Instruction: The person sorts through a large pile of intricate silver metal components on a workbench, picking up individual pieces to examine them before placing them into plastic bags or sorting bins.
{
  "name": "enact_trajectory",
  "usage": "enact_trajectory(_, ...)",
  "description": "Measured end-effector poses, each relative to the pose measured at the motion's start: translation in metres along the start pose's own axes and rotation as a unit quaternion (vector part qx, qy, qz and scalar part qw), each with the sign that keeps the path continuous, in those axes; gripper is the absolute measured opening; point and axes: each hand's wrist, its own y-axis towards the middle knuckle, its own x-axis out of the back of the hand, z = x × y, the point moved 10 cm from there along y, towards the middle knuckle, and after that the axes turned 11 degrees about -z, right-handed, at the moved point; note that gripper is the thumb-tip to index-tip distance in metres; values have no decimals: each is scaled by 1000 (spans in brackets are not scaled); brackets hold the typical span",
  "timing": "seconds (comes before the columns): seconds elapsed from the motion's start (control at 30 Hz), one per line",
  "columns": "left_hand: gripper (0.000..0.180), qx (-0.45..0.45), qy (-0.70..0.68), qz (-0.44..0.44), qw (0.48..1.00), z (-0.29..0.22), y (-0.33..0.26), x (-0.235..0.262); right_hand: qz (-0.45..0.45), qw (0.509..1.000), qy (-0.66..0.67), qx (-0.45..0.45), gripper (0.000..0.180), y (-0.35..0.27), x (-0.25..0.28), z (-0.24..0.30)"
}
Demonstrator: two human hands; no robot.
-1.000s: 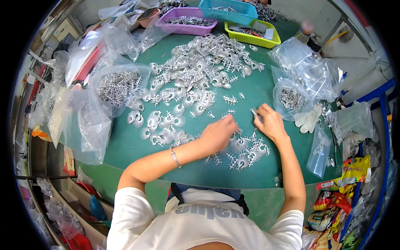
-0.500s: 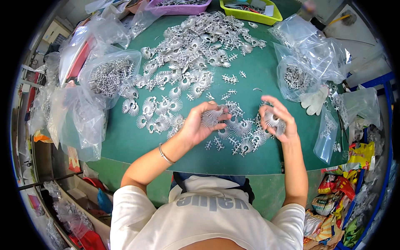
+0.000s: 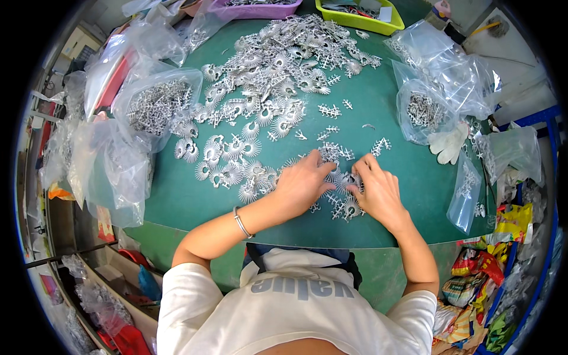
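Note:
My left hand is bent palm-down over the small near group of silvery metal pieces, its fingers curled; what they hold is hidden. Across from it, my right hand has its thumb and forefinger closing on a fan-shaped metal piece in the same group. A fan-shaped piece lies just below the right hand. Small branch-shaped metal pieces lie beyond the right fingertips. More fan-shaped pieces are spread to the left of my left hand.
A large heap of mixed metal pieces covers the far middle of the green table. Clear bags of pieces stand left and right. A purple basket and a yellow-green basket line the back. A white glove lies right.
Both hands have come down onto the near group and closer together. Before, each was raised with fan-shaped pieces in its fingers. The branch-shaped pieces beyond the right hand are now uncovered.

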Motion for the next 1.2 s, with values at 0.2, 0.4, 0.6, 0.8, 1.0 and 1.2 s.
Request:
enact_trajectory(0.2, 36, -42, 12, 1, 999, -18, 7, -12, -20, 844, 498, -196, 12, -8, -6, -70)
enact_trajectory(0.4, 24, -141, 87, 5, 986, -27, 6, -31, -27, 430, 865, -258, 28, -24, -7, -88)
enact_trajectory(0.6, 13, -63, 20, -44, 997, -13, 18, -18, -43, 528, 797, -289, 18, -46, -4, -126)
enact_trajectory(0.8, 13, 208, -521, -59, 826, 46, 27, -21, -61, 527, 805, -266, 16, -48, 12, -120)
enact_trajectory(1.0, 17, 411, -751, 6, 517, 29, 9, -40, 7, 518, 824, -228, 22, -46, 6, -107)
enact_trajectory(1.2, 30, 398, -704, 64, 584, 13, -7, -52, -88, 410, 848, -323, 23, -47, 2, -102)
